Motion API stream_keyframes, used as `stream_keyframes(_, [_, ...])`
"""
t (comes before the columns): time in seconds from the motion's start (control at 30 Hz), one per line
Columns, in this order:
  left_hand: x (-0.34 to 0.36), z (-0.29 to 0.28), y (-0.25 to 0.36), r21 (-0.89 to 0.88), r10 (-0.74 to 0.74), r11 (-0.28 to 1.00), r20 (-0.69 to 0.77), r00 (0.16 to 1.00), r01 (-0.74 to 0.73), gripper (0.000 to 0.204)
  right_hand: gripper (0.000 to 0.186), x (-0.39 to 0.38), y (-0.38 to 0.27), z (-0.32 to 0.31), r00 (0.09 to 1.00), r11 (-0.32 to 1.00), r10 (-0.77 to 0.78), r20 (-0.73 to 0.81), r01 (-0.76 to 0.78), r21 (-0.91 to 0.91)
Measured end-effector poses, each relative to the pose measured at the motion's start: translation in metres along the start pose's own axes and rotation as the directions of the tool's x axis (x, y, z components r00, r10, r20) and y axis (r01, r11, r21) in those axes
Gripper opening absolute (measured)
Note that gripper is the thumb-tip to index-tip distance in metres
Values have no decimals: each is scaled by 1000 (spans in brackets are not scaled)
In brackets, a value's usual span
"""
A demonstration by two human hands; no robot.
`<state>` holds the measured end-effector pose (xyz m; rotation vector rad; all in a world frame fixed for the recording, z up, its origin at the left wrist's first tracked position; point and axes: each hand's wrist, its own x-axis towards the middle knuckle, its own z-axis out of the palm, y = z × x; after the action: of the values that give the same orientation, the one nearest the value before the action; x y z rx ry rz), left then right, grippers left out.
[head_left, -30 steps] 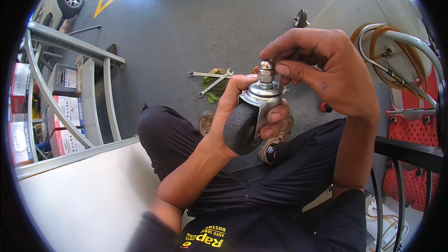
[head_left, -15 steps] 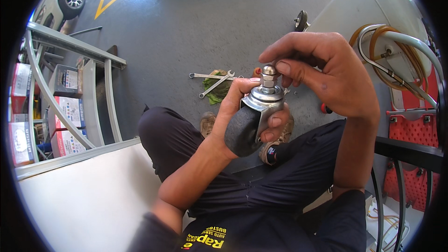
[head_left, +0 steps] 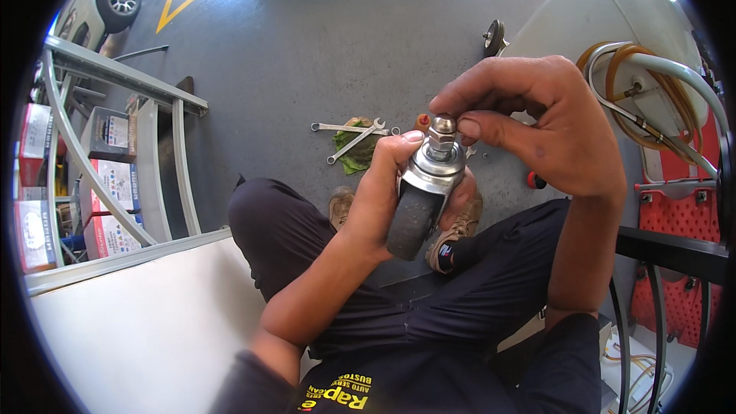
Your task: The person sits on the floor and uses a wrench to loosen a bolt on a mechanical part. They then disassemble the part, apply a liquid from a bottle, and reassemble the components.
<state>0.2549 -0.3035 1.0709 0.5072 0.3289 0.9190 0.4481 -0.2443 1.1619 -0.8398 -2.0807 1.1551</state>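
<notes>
In front of me I hold a caster wheel upright, its black tread toward my body and its silver swivel fork on top. My left hand is wrapped round it, the thumb resting by the metal collar and fingertips showing on the far side. From the collar rises a stem with a shiny hex nut and a domed cap nut. Over it bends my right hand, thumb and forefinger closed about the cap nut. The forefinger's contact is partly hidden behind the dome.
Two crossed wrenches lie on a green rag on the grey floor. Beyond stands another wheel beside a white cabinet. A metal frame with boxes is left; a hose coil and black rail are right.
The caster wheel has swivelled below its collar, from showing its side to showing its tread. My right hand has stayed at the cap nut, shifting only slightly.
</notes>
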Motion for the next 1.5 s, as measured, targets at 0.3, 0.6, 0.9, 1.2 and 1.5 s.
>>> stream_keyframes(0.3, [-10, 3, 1, 367, 193, 922, -147, 970, -127, 46, 20, -1, -2, 3, 1000, 1000, -10, -16, 10, -3])
stream_keyframes(0.6, [-6, -1, -6, 591, 355, 787, -205, 912, -174, 47, 19, 0, 2, 7, 1000, 999, -11, -10, 10, -41])
stream_keyframes(0.9, [-6, 0, -7, 539, 335, 823, -205, 920, -179, 46, 17, 1, 2, 10, 999, 999, 49, -22, -48, 21])
stream_keyframes(1.2, [-9, -5, -5, 355, 210, 923, -144, 967, -148, 46, 19, -2, -2, 8, 999, 997, 37, -23, -39, -68])
stream_keyframes(1.5, [-9, -4, -11, 377, 252, 910, -179, 951, -170, 45, 22, -7, 1, 11, 1000, 997, -5, -30, 2, -80])
